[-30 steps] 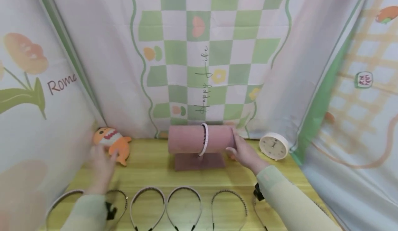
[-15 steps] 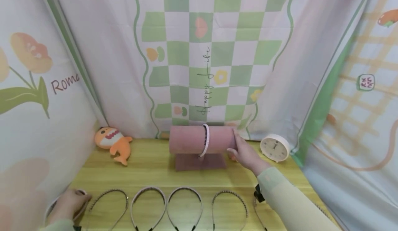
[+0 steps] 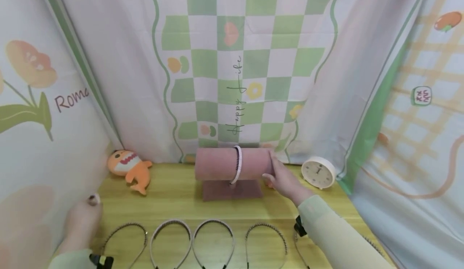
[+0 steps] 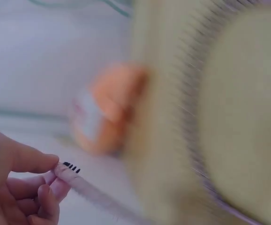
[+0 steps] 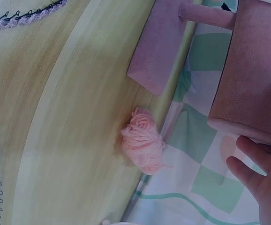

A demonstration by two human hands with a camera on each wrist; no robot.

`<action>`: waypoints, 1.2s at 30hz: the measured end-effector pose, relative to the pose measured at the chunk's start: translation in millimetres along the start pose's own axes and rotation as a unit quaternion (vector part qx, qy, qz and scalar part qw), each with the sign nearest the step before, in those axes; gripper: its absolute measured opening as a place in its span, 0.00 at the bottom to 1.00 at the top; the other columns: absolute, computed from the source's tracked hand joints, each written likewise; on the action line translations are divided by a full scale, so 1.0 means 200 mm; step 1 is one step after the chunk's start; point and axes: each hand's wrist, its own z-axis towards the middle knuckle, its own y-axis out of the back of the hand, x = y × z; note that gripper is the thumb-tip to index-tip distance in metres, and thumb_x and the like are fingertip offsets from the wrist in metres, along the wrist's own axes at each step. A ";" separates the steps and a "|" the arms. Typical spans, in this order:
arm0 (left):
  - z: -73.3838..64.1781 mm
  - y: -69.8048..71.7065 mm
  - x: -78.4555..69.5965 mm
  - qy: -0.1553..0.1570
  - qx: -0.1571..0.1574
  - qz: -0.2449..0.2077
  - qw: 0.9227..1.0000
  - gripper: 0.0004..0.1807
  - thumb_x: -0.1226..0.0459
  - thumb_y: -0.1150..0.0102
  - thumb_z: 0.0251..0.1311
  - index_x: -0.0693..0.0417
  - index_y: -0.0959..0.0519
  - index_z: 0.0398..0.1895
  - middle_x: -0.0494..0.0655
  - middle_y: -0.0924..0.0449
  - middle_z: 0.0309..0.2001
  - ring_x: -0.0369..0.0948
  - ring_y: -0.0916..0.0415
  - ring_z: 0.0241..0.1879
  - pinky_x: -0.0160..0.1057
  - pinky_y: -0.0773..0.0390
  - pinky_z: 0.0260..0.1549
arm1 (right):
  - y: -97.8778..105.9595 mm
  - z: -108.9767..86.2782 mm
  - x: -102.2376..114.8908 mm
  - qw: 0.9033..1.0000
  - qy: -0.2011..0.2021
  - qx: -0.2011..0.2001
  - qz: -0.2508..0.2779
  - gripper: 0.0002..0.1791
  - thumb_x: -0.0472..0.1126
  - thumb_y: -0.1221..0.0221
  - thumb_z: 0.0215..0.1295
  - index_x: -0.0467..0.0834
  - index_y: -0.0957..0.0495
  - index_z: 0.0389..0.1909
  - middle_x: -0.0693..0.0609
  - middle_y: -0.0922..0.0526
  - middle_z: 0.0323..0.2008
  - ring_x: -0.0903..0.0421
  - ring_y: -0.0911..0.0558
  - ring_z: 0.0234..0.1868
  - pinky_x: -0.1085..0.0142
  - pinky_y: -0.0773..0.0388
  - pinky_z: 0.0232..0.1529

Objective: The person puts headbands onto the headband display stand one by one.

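My left hand (image 3: 82,220), at the left side of the table, pinches a pale headband (image 4: 95,194) between thumb and fingers. Small black teeth show by the held end; in the head view most of the headband is hidden by the hand. My right hand (image 3: 286,179) rests against the right end of a pink velvet headband display roll (image 3: 215,163). Its thumb lies on the roll and the visible fingers (image 5: 248,176) reach straight along the end face. A white headband (image 3: 238,164) with black teeth is around the roll's middle.
Several headbands (image 3: 214,221) lie in a row along the front of the wooden table (image 3: 170,208). An orange shark toy (image 3: 132,170) is at the back left, a white clock (image 3: 319,173) at the back right. Pink yarn (image 5: 144,143) lies near the roll's base.
My left hand has gone down to the leftmost headband, taken hold of it and lifted it from the front row. My right hand stays at the roll's end.
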 end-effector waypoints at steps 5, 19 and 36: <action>-0.04 0.04 -0.30 -0.037 -0.036 -0.050 0.997 0.23 0.59 0.54 0.69 0.72 0.25 0.53 0.68 0.21 0.43 0.54 0.24 0.37 0.49 0.25 0.29 | -0.01 0.00 0.00 1.000 0.003 -0.004 -0.001 0.52 0.46 0.42 0.71 0.52 0.73 0.78 0.34 0.49 0.75 0.37 0.39 0.70 0.45 0.43 0.69; -0.04 -0.40 -0.88 -0.189 -0.062 -0.208 0.958 0.11 0.65 0.36 0.63 0.64 0.15 0.42 0.57 0.16 0.39 0.50 0.22 0.38 0.42 0.25 0.35 | -0.01 0.00 -0.01 1.000 0.004 -0.003 -0.011 0.52 0.46 0.43 0.72 0.52 0.73 0.78 0.34 0.49 0.75 0.37 0.40 0.70 0.45 0.42 0.69; -0.11 -0.72 -1.11 -0.227 -0.053 -0.265 0.936 0.05 0.70 0.34 0.59 0.66 0.15 0.34 0.54 0.17 0.32 0.47 0.22 0.34 0.42 0.22 0.32 | -0.02 0.00 -0.01 1.000 0.010 -0.012 -0.015 0.53 0.46 0.42 0.71 0.53 0.73 0.78 0.33 0.47 0.74 0.36 0.37 0.69 0.45 0.41 0.68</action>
